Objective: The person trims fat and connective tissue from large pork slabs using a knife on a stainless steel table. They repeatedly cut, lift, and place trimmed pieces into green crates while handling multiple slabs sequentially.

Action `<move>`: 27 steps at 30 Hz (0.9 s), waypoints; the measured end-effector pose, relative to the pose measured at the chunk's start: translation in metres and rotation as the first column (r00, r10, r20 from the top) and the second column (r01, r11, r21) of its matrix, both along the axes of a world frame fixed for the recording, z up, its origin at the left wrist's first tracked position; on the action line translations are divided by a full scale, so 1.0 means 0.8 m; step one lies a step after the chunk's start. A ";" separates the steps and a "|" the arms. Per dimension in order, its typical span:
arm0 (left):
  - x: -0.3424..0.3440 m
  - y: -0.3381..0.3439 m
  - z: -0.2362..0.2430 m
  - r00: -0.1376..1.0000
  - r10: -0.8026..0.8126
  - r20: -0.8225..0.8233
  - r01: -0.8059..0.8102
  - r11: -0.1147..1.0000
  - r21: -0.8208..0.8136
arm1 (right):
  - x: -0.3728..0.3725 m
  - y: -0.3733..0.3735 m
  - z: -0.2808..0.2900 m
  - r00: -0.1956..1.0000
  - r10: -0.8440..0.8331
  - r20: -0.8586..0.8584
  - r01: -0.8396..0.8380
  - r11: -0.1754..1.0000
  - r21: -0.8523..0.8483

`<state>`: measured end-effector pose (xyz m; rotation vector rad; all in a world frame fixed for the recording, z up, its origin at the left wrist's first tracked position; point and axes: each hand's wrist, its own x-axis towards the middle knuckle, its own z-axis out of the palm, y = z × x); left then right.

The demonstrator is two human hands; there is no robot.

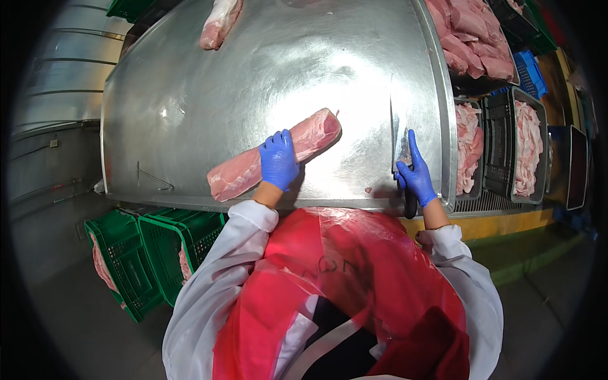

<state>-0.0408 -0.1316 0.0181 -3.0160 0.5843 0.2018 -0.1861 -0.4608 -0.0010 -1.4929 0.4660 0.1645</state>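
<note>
A long, pale pink pork loin (240, 174) lies slantwise on the metal table, its cut end toward the upper right. My left hand (278, 161), in a blue glove, is closed over the middle of the loin from above. Over to the right, my blue-gloved right hand (418, 178) is at the black handle of a long knife (400, 142). Its index finger stretches along the blade and the thumb is beside the handle; the other fingers are hidden. The blade points away from me, near the table's right side.
Another piece of meat (218, 28) lies at the far edge of the metal table (190, 126). On the right are a bin heaped with meat (472, 38) and dark crates of trimmings (529, 149). Green crates (126, 259) stand at lower left. A small scrap (368, 190) lies near the front edge.
</note>
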 end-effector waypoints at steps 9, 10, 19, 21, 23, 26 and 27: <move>0.140 0.076 -0.019 0.998 0.056 -0.018 -0.058 0.986 -0.155 | 0.027 -0.003 0.018 0.995 0.090 -0.037 -0.091 0.996 -0.016; 0.111 0.064 -0.008 0.994 0.061 0.088 -0.056 0.997 -0.058 | 0.022 -0.005 0.014 0.996 0.078 -0.052 -0.079 0.997 -0.016; 0.174 0.144 -0.041 0.978 -0.024 -0.207 -0.091 0.844 -0.528 | 0.036 0.023 -0.022 0.993 0.121 0.001 -0.121 0.991 -0.065; 0.193 0.152 -0.047 0.972 -0.132 -0.194 -0.002 0.823 -0.568 | 0.062 0.045 -0.022 0.989 0.151 0.003 -0.150 0.985 -0.082; 0.201 0.158 -0.048 0.970 -0.137 -0.201 0.046 0.915 -0.400 | 0.095 0.075 -0.012 0.981 0.193 -0.027 -0.194 0.979 -0.062; 0.180 0.182 -0.080 0.975 -0.138 0.175 0.199 0.889 -0.411 | 0.148 0.129 -0.017 0.974 0.221 0.045 -0.217 0.974 -0.069; 0.173 0.175 -0.076 0.966 -0.153 0.208 0.230 0.876 -0.423 | 0.165 0.147 -0.014 0.975 0.218 0.045 -0.214 0.973 -0.089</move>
